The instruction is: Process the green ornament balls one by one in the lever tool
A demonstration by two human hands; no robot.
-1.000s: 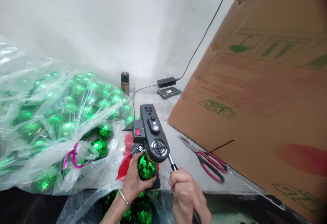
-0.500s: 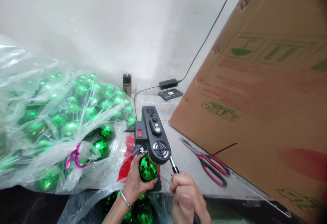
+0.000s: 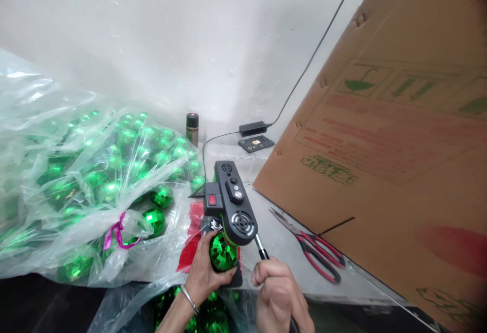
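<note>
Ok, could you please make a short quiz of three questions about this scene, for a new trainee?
1. True or false: the left hand holds a green faceted ball under the head of the black machine.
2. What does the right hand grip?
A. the red-handled scissors
B. the machine's lever handle
C. the spray can
3. Fill in: the clear bag of green balls on the person's left is tied with a ______ ribbon.

Key
1. True.
2. B. The scissors lie untouched on the table, beside the cardboard box.
3. Purple.
</note>
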